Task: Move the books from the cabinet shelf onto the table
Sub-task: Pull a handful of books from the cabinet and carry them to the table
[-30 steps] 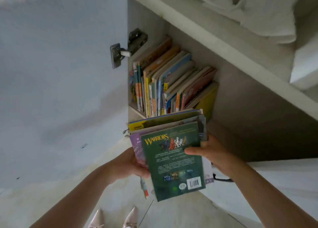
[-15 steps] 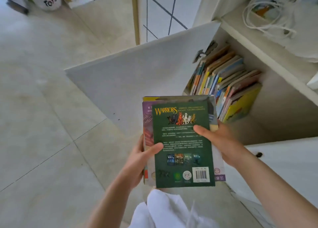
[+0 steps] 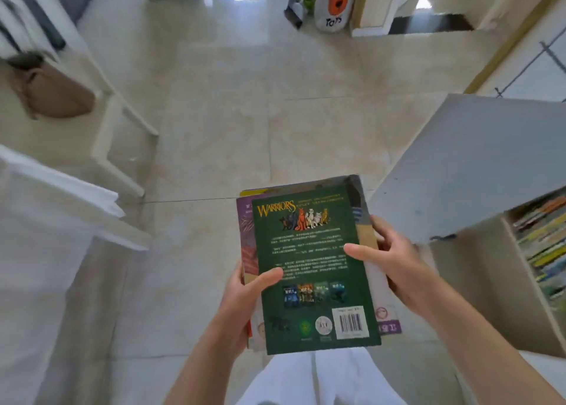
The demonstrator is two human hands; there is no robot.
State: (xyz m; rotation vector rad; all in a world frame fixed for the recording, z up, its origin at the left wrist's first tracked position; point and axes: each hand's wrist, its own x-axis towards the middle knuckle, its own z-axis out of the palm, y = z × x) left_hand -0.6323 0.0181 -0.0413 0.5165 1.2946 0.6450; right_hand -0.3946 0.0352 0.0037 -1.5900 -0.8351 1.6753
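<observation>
Squarely in the lower middle of the head view: a stack of books (image 3: pixel 312 270), held level above a tiled floor (image 3: pixel 232 123), clear of any surface. Topmost, a green paperback (image 3: pixel 309 251), back cover up, "WARRIORS" in yellow over a row of drawn cats, barcode at the near right corner. Beneath it, edges of other volumes: purple and red on the left, yellow along the far edge, white with a purple band at the near right.

Gripped from both sides. Left hand (image 3: pixel 242 300) clamped on the stack's left edge, thumb lying across the green cover, fingers hidden underneath. Right hand (image 3: pixel 395 260) clamped on the right edge, thumb pressed onto the cover, fingers curled round the side. Hands apart, the stack's full width between them.

To the right, an open cabinet door (image 3: pixel 471 166), pale grey, and beyond it more books on the shelf (image 3: pixel 542 245), blurred, spines in yellow, green and orange. On the left, part of a white table (image 3: pixel 39 208), well apart from the stack. Farther left, white frame legs and a brown bag (image 3: pixel 52 92). At the far end of the floor, a white bin (image 3: pixel 335 3) marked "TOYS". White trousers (image 3: pixel 318 380) at the bottom edge.
</observation>
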